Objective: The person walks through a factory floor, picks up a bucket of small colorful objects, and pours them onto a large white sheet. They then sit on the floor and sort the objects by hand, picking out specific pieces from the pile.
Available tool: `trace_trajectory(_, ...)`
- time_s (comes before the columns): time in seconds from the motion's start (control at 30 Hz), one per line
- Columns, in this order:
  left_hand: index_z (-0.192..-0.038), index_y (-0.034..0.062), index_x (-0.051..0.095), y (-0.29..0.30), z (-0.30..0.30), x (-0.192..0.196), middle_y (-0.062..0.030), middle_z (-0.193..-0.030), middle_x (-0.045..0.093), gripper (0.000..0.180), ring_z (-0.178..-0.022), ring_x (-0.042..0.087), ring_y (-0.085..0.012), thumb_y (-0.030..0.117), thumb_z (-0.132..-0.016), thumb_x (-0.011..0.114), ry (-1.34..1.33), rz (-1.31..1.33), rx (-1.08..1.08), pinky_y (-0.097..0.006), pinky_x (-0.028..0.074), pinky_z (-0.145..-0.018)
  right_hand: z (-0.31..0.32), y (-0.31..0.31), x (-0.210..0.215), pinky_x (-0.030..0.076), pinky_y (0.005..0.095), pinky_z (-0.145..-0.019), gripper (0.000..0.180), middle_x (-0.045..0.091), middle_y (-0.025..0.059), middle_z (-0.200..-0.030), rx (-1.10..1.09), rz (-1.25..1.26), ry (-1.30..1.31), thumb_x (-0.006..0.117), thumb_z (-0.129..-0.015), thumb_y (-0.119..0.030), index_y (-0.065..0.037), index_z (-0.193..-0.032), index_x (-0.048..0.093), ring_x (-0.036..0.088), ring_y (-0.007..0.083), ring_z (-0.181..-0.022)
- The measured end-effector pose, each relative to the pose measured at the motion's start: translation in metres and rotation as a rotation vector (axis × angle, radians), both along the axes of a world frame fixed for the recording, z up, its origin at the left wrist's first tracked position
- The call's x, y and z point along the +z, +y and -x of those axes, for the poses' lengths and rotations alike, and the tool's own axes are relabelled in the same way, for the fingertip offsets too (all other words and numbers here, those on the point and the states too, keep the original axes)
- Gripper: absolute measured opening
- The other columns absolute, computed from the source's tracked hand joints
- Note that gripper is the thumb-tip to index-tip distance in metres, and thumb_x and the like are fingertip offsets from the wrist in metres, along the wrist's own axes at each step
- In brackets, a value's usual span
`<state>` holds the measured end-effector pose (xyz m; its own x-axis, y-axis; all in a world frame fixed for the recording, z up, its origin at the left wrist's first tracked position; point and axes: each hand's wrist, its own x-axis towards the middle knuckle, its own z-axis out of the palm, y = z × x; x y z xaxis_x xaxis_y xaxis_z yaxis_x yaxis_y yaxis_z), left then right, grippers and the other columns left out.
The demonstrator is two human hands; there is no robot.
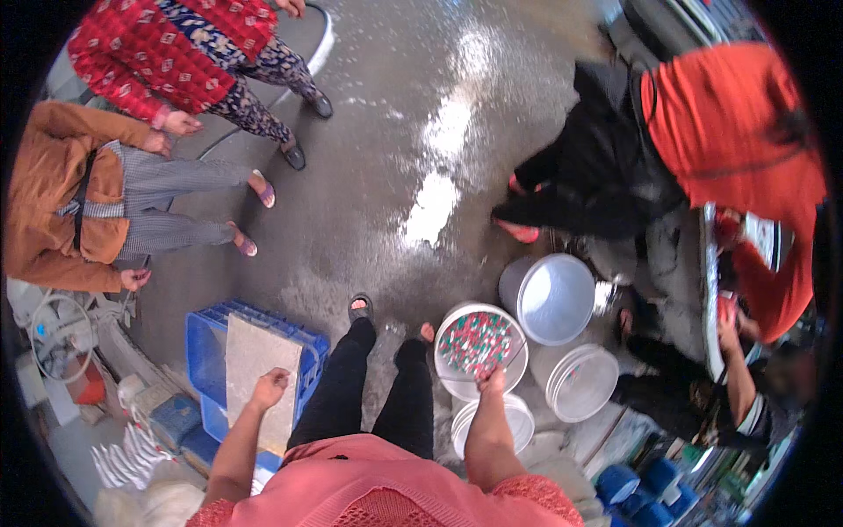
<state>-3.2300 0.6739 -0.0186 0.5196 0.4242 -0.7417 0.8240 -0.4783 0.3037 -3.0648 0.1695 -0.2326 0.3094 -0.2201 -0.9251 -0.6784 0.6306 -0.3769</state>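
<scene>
My right hand (492, 379) is closed on the thin wire handle of a white bucket (446, 369), at the bucket's near rim. Inside the bucket lie many small red, green and white pieces (477, 341), too small to make out. My left hand (273, 383) hangs with its fingers curled in, and nothing shows in them. Below it is a pale flat board (246, 369) lying over blue plastic crates (204, 347).
Right of the bucket stand a large pale tub (555, 300) and stacked white buckets (583, 383); more nested buckets (514, 426) are nearer me. Two people stand at left, two more at right by a metal-edged table (709, 290). A hose (327, 39) lies on the wet floor (369, 176).
</scene>
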Motion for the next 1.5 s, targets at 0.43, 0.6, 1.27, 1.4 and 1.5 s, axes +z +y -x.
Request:
trace_trajectory(0.43, -0.078, 0.0037, 0.063, 0.262, -0.147, 0.063, -0.0172, -0.077, 0.062, 0.026, -0.079, 0.061, -0.0279, 0.026, -0.075, 0.051, -0.16, -0.093, -0.139, -0.036, 0.045, -0.074, -0.125, 0.133, 0.137, 0.043, 0.0483, -0.054, 0.032, 0.055, 0.0126, -0.094, -0.084, 0.242, 0.122, 0.035, -0.082, -0.03, -0.005, -0.1, 0.046, 0.056, 0.0282, -0.075)
trace_trajectory(0.6, -0.07, 0.0019, 0.055, 0.321, -0.438, 0.111, -0.017, -0.068, 0.057, 0.022, -0.064, 0.057, -0.0317, 0.022, -0.077, 0.051, -0.545, 0.084, -0.442, -0.038, 0.043, -0.059, -0.212, 0.217, 0.194, 0.039, 0.0457, -0.047, 0.02, 0.023, 0.0003, -0.05, -0.267, 0.272, 0.203, 0.043, -0.078, -0.021, -0.013, -0.063, 0.033, 0.034, 0.0201, -0.046)
trace_trajectory(1.27, -0.097, 0.0038, 0.059, 0.716, -1.302, 0.19, -0.0068, -0.091, 0.061, 0.025, -0.078, 0.058, -0.0109, 0.023, -0.087, 0.046, -1.142, -0.18, -0.375, -0.023, 0.045, -0.064, -0.742, 0.418, 0.209, 0.038, 0.0441, -0.045, 0.022, 0.024, 0.0006, -0.049, -0.312, 0.354, 0.278, 0.043, -0.078, -0.022, -0.012, -0.061, 0.033, 0.034, 0.0204, -0.044)
trace_trajectory(1.4, -0.095, 0.0055, 0.06, 0.782, -1.356, 0.188, 0.0018, -0.072, 0.053, 0.023, -0.06, 0.046, -0.0027, 0.023, -0.087, 0.048, -0.938, -0.022, -0.13, -0.016, 0.037, -0.054, -0.879, 0.455, 0.214, 0.038, 0.0438, -0.045, 0.022, 0.024, 0.0007, -0.049, -0.298, 0.369, 0.267, 0.043, -0.078, -0.022, -0.012, -0.061, 0.033, 0.034, 0.0204, -0.044)
trace_trajectory(1.5, -0.095, 0.0082, 0.06, 0.789, -1.443, 0.222, 0.0068, -0.06, 0.039, 0.023, -0.052, 0.036, -0.0008, 0.026, -0.087, 0.048, -0.885, -0.025, -0.198, -0.015, 0.029, -0.048, -0.966, 0.486, 0.219, 0.038, 0.0436, -0.044, 0.022, 0.024, 0.0007, -0.049, -0.329, 0.379, 0.278, 0.043, -0.078, -0.022, -0.012, -0.06, 0.034, 0.034, 0.0204, -0.044)
